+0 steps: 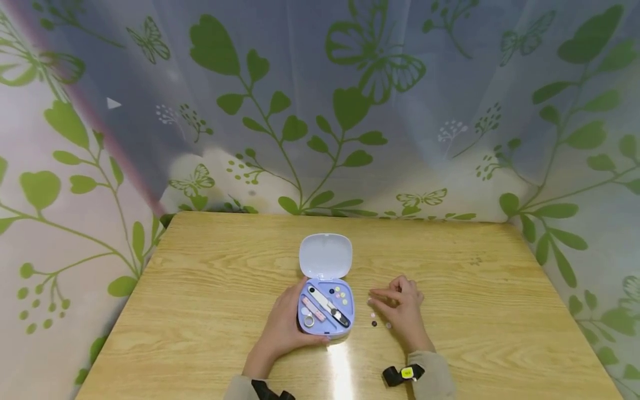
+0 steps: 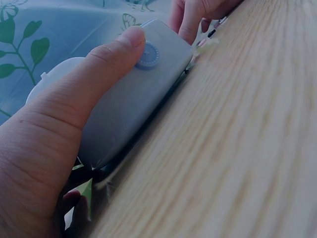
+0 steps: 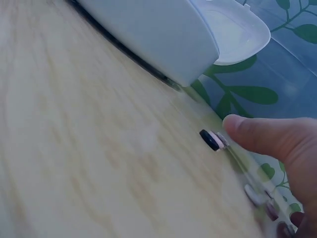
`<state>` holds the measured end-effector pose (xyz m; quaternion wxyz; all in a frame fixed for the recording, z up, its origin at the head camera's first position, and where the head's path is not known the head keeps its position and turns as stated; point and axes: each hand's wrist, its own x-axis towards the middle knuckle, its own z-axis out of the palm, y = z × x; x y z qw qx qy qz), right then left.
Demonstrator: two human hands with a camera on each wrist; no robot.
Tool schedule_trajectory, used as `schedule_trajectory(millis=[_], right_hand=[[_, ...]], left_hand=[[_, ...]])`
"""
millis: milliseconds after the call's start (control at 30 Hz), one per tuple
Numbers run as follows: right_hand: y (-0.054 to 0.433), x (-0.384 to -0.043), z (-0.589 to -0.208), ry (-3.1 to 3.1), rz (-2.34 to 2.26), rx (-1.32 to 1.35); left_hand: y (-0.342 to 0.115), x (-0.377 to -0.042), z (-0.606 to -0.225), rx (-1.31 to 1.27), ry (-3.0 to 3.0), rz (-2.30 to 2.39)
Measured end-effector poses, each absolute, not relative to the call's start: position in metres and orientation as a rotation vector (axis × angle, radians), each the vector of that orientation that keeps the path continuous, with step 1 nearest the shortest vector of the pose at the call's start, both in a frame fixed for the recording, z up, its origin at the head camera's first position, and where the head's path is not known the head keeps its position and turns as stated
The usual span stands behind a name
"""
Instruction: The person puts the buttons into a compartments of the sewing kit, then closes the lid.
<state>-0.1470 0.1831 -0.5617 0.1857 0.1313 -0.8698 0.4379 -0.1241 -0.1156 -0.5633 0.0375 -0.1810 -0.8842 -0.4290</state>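
A lavender sewing-kit box [image 1: 326, 333] sits on the table, its white lid [image 1: 326, 256] raised at the back. My left hand [image 1: 285, 322] grips it from the left side, with the thumb [image 2: 111, 62] across its front wall near a round catch [image 2: 147, 55]. Inside lie a long white-and-black tool [image 1: 328, 306], a pink-and-white strip [image 1: 313, 309], a silver ring [image 1: 309, 320] and several small buttons [image 1: 341, 294]. To the right of the box, my right hand [image 1: 404, 308] holds thumb and index finger slightly apart, low over loose buttons; whether they touch one is unclear.
Beside my right hand lie a black button [image 1: 374, 323], a pink button [image 1: 373, 315] and a pale button [image 1: 388, 325]. The wooden table [image 1: 225, 266] ends at a leaf-patterned curtain [image 1: 425, 166] at the back and both sides.
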Motion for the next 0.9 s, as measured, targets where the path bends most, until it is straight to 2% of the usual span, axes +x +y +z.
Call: schedule_trajectory(millis=[900], right_hand=[[0.1795,-0.1470,-0.5643,-2.491,1.157,0.355]], left_hand=[[-0.1163,-0.1222,-0.5653,-0.552,-2.698,-1.284]])
